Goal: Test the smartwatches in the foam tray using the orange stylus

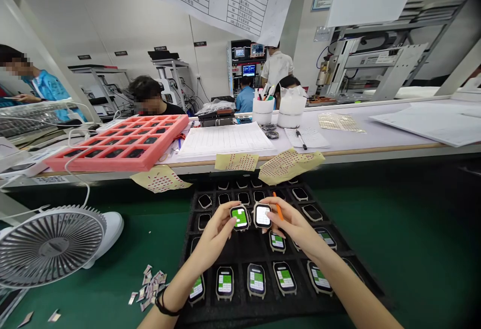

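Left hand (216, 236) pinching one smartwatch (239, 217), right hand (291, 223) pinching a second smartwatch (262, 215) and an orange stick (278, 206). Five lit watches (256, 280) along the front row of a black foam tray (285, 314).

Watch screens (239, 217) show green & white squares, on a black foam tray (255, 244). Mat's (398, 254) green, other tray's (112, 161) pink, stick's (278, 206) orange, tan sheets (288, 166) have red dots.

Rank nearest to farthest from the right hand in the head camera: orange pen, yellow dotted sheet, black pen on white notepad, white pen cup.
From the right hand:
1. Orange pen, in its fingers.
2. Yellow dotted sheet, at bench edge.
3. Black pen, on the white notepad.
4. White pen cup, farthest back.
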A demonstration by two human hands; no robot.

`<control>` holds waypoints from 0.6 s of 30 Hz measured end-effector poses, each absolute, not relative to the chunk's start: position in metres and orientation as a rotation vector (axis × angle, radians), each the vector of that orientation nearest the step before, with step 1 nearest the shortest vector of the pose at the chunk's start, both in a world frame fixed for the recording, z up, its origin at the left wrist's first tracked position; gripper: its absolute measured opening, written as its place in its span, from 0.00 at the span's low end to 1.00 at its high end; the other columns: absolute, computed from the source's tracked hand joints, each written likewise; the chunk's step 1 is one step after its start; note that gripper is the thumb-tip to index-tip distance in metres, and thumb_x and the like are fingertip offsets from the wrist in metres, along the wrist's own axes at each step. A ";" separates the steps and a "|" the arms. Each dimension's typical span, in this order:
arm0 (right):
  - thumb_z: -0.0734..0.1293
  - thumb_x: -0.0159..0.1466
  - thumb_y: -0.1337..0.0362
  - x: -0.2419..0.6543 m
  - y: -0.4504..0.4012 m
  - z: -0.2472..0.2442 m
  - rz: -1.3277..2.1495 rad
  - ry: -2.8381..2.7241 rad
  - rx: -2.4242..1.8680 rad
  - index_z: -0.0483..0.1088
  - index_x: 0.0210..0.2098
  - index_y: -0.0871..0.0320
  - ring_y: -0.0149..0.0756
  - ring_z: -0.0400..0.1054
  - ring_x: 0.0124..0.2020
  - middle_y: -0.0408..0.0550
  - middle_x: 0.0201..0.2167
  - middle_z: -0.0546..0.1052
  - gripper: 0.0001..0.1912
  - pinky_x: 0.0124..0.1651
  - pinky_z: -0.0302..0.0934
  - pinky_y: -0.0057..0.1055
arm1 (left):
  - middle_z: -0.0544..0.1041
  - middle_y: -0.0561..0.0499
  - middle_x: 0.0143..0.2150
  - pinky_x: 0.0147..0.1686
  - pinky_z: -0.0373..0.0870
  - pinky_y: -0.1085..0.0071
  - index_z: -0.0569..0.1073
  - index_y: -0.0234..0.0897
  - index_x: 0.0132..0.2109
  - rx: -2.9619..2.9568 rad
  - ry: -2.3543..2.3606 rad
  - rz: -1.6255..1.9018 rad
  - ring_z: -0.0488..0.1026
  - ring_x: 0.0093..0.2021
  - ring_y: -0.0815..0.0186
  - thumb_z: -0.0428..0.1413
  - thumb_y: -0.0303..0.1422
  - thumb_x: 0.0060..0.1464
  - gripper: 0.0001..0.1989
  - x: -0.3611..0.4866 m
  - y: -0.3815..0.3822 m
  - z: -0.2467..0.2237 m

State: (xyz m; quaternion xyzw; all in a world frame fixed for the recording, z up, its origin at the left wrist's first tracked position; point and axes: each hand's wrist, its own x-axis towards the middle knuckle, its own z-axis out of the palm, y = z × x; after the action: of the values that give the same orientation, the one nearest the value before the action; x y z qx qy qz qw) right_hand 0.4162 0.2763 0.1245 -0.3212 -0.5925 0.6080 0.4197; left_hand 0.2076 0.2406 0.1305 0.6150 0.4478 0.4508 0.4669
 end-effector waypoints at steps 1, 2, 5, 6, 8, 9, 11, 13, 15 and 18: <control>0.68 0.61 0.52 0.417 0.276 0.124 1.540 -1.499 -0.795 0.65 0.46 0.53 0.31 0.68 0.27 0.44 0.35 0.70 0.17 0.22 0.55 0.26 | 0.73 0.48 0.41 0.36 0.66 0.70 0.65 0.39 0.54 1.503 1.086 1.114 0.69 0.37 0.65 0.51 0.39 0.59 0.17 0.208 0.241 0.130; 0.68 0.61 0.54 0.417 0.276 0.123 1.551 -1.513 -0.777 0.65 0.47 0.52 0.32 0.69 0.29 0.45 0.37 0.71 0.17 0.26 0.59 0.27 | 0.73 0.47 0.44 0.39 0.66 0.70 0.65 0.39 0.54 1.500 1.075 1.120 0.70 0.41 0.63 0.53 0.38 0.58 0.18 0.208 0.241 0.129; 0.70 0.60 0.58 0.419 0.279 0.118 1.559 -1.548 -0.704 0.64 0.48 0.52 0.34 0.70 0.35 0.45 0.41 0.70 0.18 0.40 0.65 0.34 | 0.73 0.45 0.47 0.42 0.66 0.69 0.64 0.39 0.53 1.502 1.078 1.116 0.69 0.46 0.61 0.56 0.37 0.56 0.19 0.208 0.243 0.127; 0.70 0.60 0.59 0.419 0.279 0.116 1.554 -1.551 -0.692 0.64 0.48 0.51 0.34 0.70 0.36 0.45 0.41 0.70 0.18 0.43 0.65 0.35 | 0.73 0.45 0.47 0.40 0.66 0.69 0.64 0.39 0.52 1.506 1.090 1.114 0.70 0.45 0.61 0.56 0.37 0.55 0.19 0.208 0.243 0.126; 0.71 0.60 0.60 0.419 0.280 0.115 1.551 -1.538 -0.705 0.64 0.47 0.51 0.34 0.69 0.36 0.44 0.40 0.69 0.18 0.43 0.65 0.34 | 0.73 0.46 0.46 0.38 0.65 0.69 0.64 0.38 0.51 1.512 1.114 1.111 0.69 0.43 0.62 0.57 0.37 0.55 0.18 0.209 0.243 0.127; 0.70 0.60 0.59 0.419 0.279 0.116 1.552 -1.526 -0.728 0.65 0.47 0.51 0.33 0.69 0.35 0.44 0.39 0.70 0.17 0.40 0.66 0.33 | 0.73 0.47 0.44 0.37 0.64 0.70 0.65 0.38 0.50 1.514 1.123 1.111 0.69 0.41 0.62 0.57 0.37 0.55 0.18 0.209 0.242 0.127; 0.69 0.60 0.56 0.418 0.278 0.119 1.554 -1.497 -0.779 0.66 0.45 0.52 0.31 0.68 0.30 0.43 0.36 0.70 0.16 0.34 0.65 0.30 | 0.72 0.49 0.39 0.35 0.63 0.71 0.66 0.38 0.48 1.513 1.144 1.127 0.68 0.37 0.65 0.55 0.39 0.56 0.15 0.209 0.242 0.129; 0.68 0.61 0.53 0.416 0.276 0.122 1.550 -1.472 -0.820 0.67 0.43 0.53 0.30 0.66 0.26 0.41 0.32 0.69 0.15 0.27 0.63 0.27 | 0.69 0.53 0.32 0.31 0.60 0.73 0.67 0.37 0.45 1.506 1.167 1.156 0.64 0.32 0.68 0.53 0.40 0.58 0.13 0.209 0.241 0.130; 0.68 0.60 0.50 0.415 0.275 0.125 1.535 -1.446 -0.852 0.69 0.41 0.54 0.28 0.63 0.23 0.40 0.28 0.67 0.16 0.24 0.60 0.25 | 0.65 0.55 0.29 0.28 0.57 0.74 0.69 0.37 0.42 1.497 1.183 1.184 0.61 0.28 0.70 0.52 0.41 0.58 0.12 0.210 0.241 0.131; 0.68 0.58 0.47 0.413 0.274 0.126 1.494 -1.410 -0.922 0.70 0.37 0.54 0.26 0.57 0.21 0.38 0.23 0.62 0.17 0.21 0.58 0.23 | 0.63 0.56 0.27 0.27 0.55 0.74 0.69 0.36 0.39 1.486 1.183 1.200 0.58 0.27 0.71 0.51 0.43 0.58 0.13 0.211 0.242 0.131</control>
State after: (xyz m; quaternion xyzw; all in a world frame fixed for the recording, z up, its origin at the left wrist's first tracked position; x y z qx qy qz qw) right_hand 0.4128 0.2740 0.1260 -0.3697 -0.5653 0.5989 0.4303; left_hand 0.2105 0.2421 0.1311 0.5964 0.4746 0.4816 0.4327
